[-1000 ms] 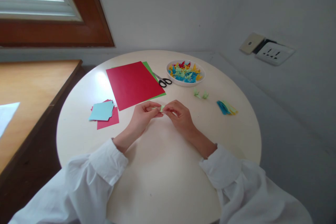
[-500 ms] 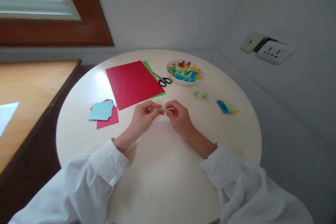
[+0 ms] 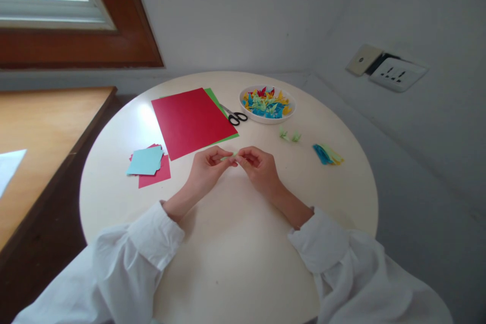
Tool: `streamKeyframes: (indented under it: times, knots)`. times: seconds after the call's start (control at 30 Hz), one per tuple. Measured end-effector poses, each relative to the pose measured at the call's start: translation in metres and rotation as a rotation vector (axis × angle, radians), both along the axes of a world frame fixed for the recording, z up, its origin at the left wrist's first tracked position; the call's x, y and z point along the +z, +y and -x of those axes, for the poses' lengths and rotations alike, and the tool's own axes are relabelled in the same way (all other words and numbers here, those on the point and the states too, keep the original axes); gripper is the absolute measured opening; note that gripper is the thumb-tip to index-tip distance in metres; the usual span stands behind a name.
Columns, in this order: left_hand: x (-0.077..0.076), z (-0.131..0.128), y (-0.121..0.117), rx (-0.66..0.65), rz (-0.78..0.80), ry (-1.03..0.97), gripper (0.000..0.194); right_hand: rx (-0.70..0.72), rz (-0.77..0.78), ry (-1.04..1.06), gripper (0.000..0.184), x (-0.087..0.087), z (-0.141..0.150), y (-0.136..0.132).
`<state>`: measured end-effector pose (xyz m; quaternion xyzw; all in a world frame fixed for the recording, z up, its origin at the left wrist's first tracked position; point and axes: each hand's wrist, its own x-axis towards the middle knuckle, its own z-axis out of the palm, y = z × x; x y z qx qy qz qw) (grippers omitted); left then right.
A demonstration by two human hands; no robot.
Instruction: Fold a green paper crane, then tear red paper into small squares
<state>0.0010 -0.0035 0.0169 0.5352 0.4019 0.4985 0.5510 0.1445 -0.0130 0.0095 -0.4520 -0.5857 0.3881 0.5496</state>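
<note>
My left hand (image 3: 207,168) and my right hand (image 3: 258,166) meet over the middle of the round white table (image 3: 235,243). Both pinch a small light green folded paper piece (image 3: 232,156) between their fingertips, just above the tabletop. Most of that piece is hidden by my fingers. A large red paper sheet (image 3: 192,120) lies just beyond my left hand, on top of a green sheet (image 3: 213,98).
Black-handled scissors (image 3: 235,116) lie beside a white bowl (image 3: 267,118) of colourful folded paper figures. Two small green folded figures (image 3: 289,135) and a blue-and-yellow paper stack (image 3: 328,154) sit at the right. Light blue and red squares (image 3: 146,164) lie left. A wooden ledge (image 3: 41,136) borders the left.
My fingers have shifted slightly on the green paper piece, and both hands stay in the same spot. The view has drifted a little.
</note>
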Motion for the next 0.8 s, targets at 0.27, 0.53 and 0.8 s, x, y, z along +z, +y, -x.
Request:
streamKeyframes:
  times: [0.27,0.53,0.8]
  knots:
    - [0.0013,0.0007,0.0001,0.007,-0.001,-0.002,0.026,-0.004,0.060,0.104,0.013,-0.0012,0.0011,0.0011]
    - [0.0037,0.0003,-0.0006,0.023,-0.002,0.028,0.027,-0.011,0.100,0.180,0.017,-0.0014,0.0016,0.0019]
    - [0.0057,-0.0007,-0.0013,0.031,-0.044,0.052,0.015,0.019,0.121,0.247,0.026,-0.0016,0.0038,0.0024]
